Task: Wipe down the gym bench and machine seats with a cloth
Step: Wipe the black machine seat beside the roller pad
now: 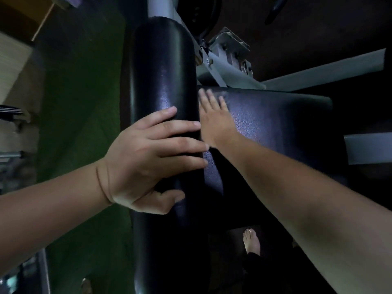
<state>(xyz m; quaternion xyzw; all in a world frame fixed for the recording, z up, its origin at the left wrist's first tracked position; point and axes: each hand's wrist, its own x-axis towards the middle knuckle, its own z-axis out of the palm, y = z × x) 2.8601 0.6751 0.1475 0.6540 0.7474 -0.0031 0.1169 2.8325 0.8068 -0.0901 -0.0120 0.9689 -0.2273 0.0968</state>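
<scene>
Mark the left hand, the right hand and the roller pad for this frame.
left hand (pixel 148 158), head view, back of the hand.
right hand (pixel 214 119), head view, back of the hand.
roller pad (pixel 163 66), head view, upper bare stretch of its black surface.

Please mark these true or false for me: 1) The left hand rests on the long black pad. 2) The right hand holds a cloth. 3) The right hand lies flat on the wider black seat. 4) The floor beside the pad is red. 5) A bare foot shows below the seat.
1) True: the left hand lies across the long black pad.
2) False: the right hand is empty; no cloth is visible.
3) True: it is flat on the seat.
4) False: the floor is green.
5) True: a bare foot shows.
</scene>
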